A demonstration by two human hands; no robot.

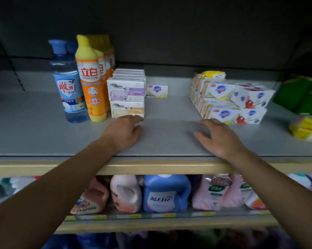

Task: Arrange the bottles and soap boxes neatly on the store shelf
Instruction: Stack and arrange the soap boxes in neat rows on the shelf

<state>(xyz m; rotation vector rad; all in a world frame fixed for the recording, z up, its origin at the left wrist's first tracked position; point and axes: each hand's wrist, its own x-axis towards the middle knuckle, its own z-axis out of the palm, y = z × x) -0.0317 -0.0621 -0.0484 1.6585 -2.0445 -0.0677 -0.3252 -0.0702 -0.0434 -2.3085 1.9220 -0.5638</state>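
Note:
On the grey shelf point(166, 112) a clear blue bottle point(69, 83) stands at the left beside a row of orange-yellow detergent bottles point(90, 81). Right of them sit stacked white sheep-print soap boxes point(127, 94), with a single white-and-yellow soap box point(157, 90) lying behind. A loose pile of white soap boxes point(228, 99) lies at the right. My left hand point(123, 132) rests flat on the shelf, fingertips touching the lowest sheep box. My right hand point(218, 137) hovers spread and empty just in front of the right pile.
Green packages point(302, 94) and yellow packets point(307, 128) lie at the far right of the shelf. The shelf below holds pink and blue detergent jugs point(166, 193). The shelf's wooden front edge point(151, 167) runs under both forearms.

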